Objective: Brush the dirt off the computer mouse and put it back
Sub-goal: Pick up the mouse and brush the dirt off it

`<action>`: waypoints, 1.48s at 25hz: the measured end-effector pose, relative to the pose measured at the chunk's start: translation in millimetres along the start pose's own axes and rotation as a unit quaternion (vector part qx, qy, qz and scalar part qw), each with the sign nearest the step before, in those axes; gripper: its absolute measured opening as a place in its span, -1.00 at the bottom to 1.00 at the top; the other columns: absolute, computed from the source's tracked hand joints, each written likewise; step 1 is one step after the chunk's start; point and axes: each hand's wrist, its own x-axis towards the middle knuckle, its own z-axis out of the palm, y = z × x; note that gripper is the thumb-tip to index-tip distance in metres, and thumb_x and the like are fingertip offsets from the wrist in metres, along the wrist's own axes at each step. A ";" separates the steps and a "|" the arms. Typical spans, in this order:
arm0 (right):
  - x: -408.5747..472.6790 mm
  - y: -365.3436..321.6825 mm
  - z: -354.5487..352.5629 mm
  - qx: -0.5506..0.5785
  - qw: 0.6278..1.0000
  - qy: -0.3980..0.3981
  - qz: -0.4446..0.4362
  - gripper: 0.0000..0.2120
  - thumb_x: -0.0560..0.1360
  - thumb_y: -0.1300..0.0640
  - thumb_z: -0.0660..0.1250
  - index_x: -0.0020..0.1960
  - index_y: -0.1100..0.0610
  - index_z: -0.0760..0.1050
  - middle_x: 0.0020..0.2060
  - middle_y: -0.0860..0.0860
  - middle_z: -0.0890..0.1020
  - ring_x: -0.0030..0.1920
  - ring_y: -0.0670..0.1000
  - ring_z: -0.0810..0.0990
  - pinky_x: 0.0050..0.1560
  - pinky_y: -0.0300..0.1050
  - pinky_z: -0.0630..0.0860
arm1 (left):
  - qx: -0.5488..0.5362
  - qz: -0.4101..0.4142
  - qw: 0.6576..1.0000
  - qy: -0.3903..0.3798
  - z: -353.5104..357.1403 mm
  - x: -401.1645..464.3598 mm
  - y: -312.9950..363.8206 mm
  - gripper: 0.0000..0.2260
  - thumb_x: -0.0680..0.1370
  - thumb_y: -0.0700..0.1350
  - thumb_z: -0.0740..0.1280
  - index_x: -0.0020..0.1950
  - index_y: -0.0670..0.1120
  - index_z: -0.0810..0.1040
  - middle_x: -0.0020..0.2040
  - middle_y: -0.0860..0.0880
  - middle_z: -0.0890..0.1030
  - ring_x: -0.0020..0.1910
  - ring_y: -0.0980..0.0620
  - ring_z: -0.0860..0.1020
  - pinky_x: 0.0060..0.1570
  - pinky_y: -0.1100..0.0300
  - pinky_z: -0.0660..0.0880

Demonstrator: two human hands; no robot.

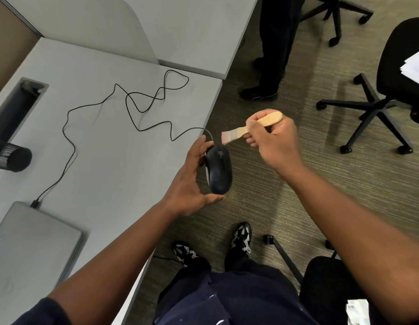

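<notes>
A: Computer mouse (218, 171), where?
B: Off the desk (114, 160), past its edge, above the carpet (321, 184). Left hand (192, 177) holds it, fingers and thumb round its ends; cable (124, 109) trails back over the desk.
A: Brush (248, 129)?
B: Right hand (274, 141) grips the wooden handle, bristles at the mouse's front end.
A: Progress?
B: Looks mid-brushing; putting it back is left.
A: Surroundings?
B: Closed laptop (32, 249), office chairs (396, 78).
</notes>
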 end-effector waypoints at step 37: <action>-6.4 4.2 -2.9 -0.078 0.989 -0.048 -0.119 -0.86 0.67 0.02 0.34 -0.01 0.04 0.62 -0.28 0.08 0.70 -0.27 0.15 0.69 -0.28 0.23 0.58 | -0.022 -0.009 1.000 -0.019 -1.4 0.4 5.2 0.30 0.28 -0.08 0.78 0.63 0.50 -0.10 0.63 0.38 0.24 0.53 0.28 0.39 0.38 0.47 0.36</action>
